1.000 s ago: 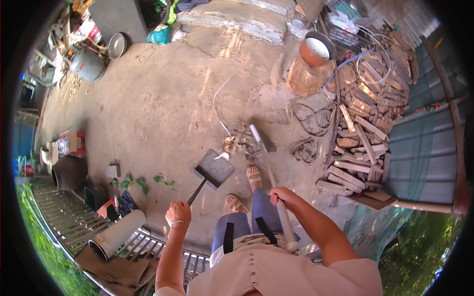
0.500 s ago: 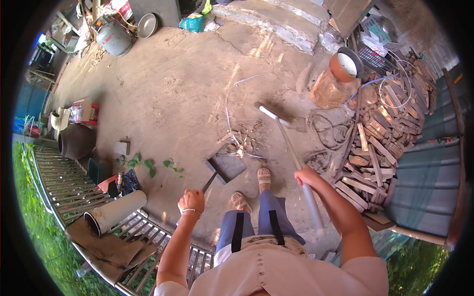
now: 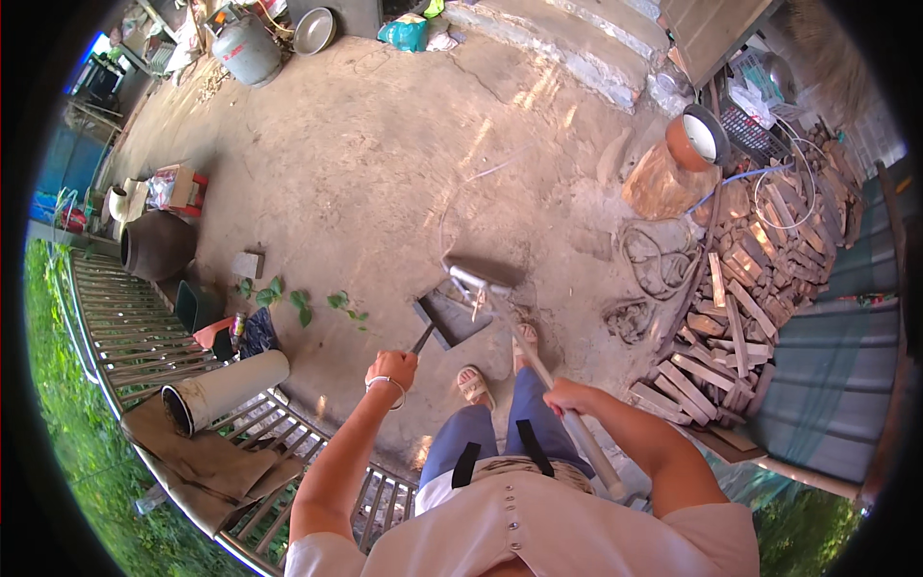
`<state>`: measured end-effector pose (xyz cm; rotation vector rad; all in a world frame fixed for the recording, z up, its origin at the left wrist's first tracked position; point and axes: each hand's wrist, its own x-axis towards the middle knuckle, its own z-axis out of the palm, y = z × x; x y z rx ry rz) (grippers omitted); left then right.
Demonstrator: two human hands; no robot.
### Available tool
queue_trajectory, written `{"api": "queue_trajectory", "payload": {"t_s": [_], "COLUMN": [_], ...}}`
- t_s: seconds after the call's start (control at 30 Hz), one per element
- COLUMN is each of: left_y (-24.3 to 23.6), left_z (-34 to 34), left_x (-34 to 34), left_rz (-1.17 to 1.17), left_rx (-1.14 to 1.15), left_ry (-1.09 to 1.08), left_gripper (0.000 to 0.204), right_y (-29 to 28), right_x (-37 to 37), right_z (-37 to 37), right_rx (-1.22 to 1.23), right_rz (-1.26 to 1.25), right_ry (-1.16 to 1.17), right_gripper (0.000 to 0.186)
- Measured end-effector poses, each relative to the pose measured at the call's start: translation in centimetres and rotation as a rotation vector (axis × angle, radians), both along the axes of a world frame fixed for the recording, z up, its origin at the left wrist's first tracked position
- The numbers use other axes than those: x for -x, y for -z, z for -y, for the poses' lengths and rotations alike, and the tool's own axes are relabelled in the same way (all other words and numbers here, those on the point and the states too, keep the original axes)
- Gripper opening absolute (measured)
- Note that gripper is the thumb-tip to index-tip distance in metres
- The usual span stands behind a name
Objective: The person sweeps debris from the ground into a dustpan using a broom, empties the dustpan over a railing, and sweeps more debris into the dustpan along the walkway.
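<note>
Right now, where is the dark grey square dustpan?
In the head view, the dark grey square dustpan is just below the centre, its handle in the left hand, ahead of the left beige sandal, with the dark broom head at its far edge.

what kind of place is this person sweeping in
Probably a home's outdoor yard: a pile of split firewood lies to the right, a gas cylinder stands at upper left, and greenery shows beyond the railing.

Sun-flecked brown floor point(image 3: 327, 173), slatted railing point(image 3: 109, 314)
</note>
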<state>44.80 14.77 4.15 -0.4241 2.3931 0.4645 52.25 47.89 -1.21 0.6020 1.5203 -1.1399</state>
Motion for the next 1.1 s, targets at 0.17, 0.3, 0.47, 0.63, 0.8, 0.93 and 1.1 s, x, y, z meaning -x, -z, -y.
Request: {"api": "queue_trajectory", "payload": {"t_s": [0.17,0.3,0.47,0.63,0.8,0.93,1.1], "left_y": [0.8,2.0,8.5,14.7,16.1,12.3,5.0], "left_z": [3.0,8.2,8.0,1.8,-0.9,-0.6,0.5], "left_x": [0.1,-2.4,-6.2,-6.3,-0.3,0.8,-0.7], "left_rz": [0.366,0.325,-0.208,-0.508,-0.9,-0.911,-1.008], "left_rx": [-0.618,-1.301,-0.62,-0.608,-0.885,-0.983,-0.853], "left_ry": [-0.452,-0.795,-0.144,-0.272,-1.017,-1.353,-1.402], "left_gripper": [0.036,0.032,0.05,0.047,0.023,0.016,0.025], "right_y": [-2.0,-2.2,-2.6,-3.0,-4.2,-6.7,-11.3], "right_x": [-3.1,-3.5,-2.7,-2.4,-0.6,3.6,8.1], "right_z": [1.8,2.0,0.9,0.0,-2.0,-4.4,-7.2], "right_rx": [0.023,0.006,0.026,-0.004,0.075,0.096,0.104], "right_rz": [0.088,0.116,0.127,0.189,0.189,0.113,0.081], "right_ry": [-0.013,-0.066,-0.108,-0.128,-0.186,-0.219,-0.429], "right_gripper": [0.013,0.011,0.01,0.01,0.01,0.011,0.012]}}
